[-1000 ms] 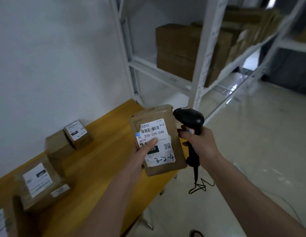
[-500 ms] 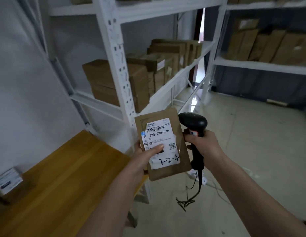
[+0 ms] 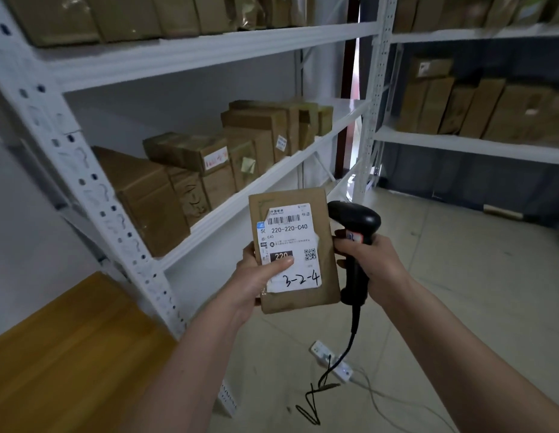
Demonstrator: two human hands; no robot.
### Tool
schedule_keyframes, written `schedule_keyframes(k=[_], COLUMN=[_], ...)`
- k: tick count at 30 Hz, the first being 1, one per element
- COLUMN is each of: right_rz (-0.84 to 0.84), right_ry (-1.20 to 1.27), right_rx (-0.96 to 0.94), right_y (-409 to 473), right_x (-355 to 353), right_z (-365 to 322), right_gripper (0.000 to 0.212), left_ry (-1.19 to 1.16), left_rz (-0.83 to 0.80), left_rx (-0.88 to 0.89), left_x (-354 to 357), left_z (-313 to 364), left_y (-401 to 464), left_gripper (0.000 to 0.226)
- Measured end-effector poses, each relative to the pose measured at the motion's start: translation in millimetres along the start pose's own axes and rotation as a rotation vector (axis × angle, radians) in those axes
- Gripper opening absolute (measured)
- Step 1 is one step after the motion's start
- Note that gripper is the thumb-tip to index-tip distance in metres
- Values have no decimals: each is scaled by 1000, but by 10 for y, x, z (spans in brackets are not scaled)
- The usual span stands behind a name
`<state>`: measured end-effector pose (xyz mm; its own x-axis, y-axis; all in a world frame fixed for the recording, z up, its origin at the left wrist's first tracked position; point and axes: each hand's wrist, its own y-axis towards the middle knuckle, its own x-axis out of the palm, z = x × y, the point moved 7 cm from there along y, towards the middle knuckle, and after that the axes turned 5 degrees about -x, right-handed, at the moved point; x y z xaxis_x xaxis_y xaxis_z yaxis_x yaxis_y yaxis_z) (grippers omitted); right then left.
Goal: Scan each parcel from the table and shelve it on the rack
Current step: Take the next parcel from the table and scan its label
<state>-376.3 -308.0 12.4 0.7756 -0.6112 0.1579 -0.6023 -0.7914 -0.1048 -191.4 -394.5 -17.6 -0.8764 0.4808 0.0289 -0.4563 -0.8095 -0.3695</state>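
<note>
A flat brown parcel [image 3: 295, 250] is held upright by the left hand [image 3: 256, 276], at centre frame in front of the rack [image 3: 209, 54], off the desk [image 3: 68, 354]. The left grip is closed on the parcel's lower left edge, with the thumb [image 3: 279, 264] pressed on the white label [image 3: 289, 245]. "220-220-C40" is printed on the label and "3-2-4" is handwritten at its bottom. A black scanner [image 3: 354, 242] is gripped by the right hand [image 3: 370, 264] just right of the parcel, fingers wrapped round the handle, head up and touching or nearly touching the parcel's right edge. A black cord [image 3: 334, 364] is seen hanging from the handle down to the floor [image 3: 459, 307], where a white power strip [image 3: 332, 360] lies. Brown boxes [image 3: 209, 164] are stacked on the rack's middle shelf, far left of the parcel; more are seen on the top shelf. A second rack [image 3: 471, 142] with boxes stands far right. The desk's wooden corner is visible near left.
</note>
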Motion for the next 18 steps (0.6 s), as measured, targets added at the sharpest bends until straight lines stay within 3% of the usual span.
schedule_keyframes(k=[3,10,18], right_rz=[4,32,29], right_ry=[23,26,13], right_rx=[-7,-39,-33], right_y=[317,1175,2448], right_x=[-138,-415,-476], right_z=[-78,-178,-357], right_gripper=[21,17,14], left_ry=[20,36,237], left_rz=[-31,-115,-176], left_rx=[33,114,111], left_x=[207,639,889], left_z=[166,481,1021], left_y=[265,1013,1941], left_gripper=[62,100,109])
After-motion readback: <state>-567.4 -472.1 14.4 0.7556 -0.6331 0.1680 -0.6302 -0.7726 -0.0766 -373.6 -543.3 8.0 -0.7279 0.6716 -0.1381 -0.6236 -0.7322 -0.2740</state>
